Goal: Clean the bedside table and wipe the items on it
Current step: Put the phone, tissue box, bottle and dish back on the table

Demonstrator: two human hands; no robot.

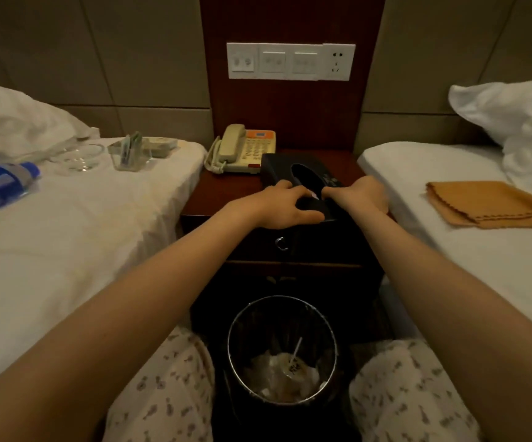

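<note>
A black tissue box [277, 169] lies on the dark wooden bedside table [223, 193], near its front right. My left hand [285, 204] grips the box's near left end, thumb along its front edge. My right hand [358, 194] holds the near right end, fingers curled over the top by the oval slot. A beige telephone [242, 149] with an orange panel stands at the table's back left. A folded orange cloth [484, 204] lies on the right bed.
On the left bed lie a water bottle [1, 181], a glass [78, 157], a clear holder [129, 157] and a small dish [161, 145]. A lined waste bin [282, 347] with rubbish stands on the floor between my knees. A switch panel [290, 61] sits above the table.
</note>
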